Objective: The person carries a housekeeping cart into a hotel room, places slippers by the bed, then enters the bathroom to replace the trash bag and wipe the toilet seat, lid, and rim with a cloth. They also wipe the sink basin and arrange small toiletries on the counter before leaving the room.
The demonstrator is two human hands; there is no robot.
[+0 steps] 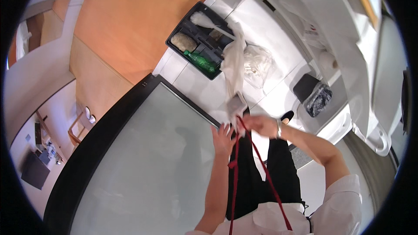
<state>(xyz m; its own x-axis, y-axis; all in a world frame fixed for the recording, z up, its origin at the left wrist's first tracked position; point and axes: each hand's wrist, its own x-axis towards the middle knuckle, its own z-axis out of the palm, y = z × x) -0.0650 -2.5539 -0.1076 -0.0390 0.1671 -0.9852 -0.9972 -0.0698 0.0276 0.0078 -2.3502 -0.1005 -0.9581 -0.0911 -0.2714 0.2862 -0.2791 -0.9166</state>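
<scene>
A long, thin white plastic bag [234,68] stretches from the edge of the black caddy [168,41] down to my hands. My right hand [261,126], with a bracelet at the wrist, is closed around its near end. Beside it, my left hand [223,140] has its fingers spread at the bag's edge; whether it pinches the plastic is unclear. A badge holder [237,103] on a red lanyard [235,176] hangs in front of the bag. In the caddy lie a white brush [203,20], a tan sponge-like pad [183,41] and a green bottle [200,61].
A filled translucent plastic bag [258,63] sits on the white tiles [186,77] beside the caddy. To the left stands a black-framed frosted glass panel [147,156]. A small bin [304,86] with a dark liner and a toilet roll [326,63] are on the right, near a white basin [338,120].
</scene>
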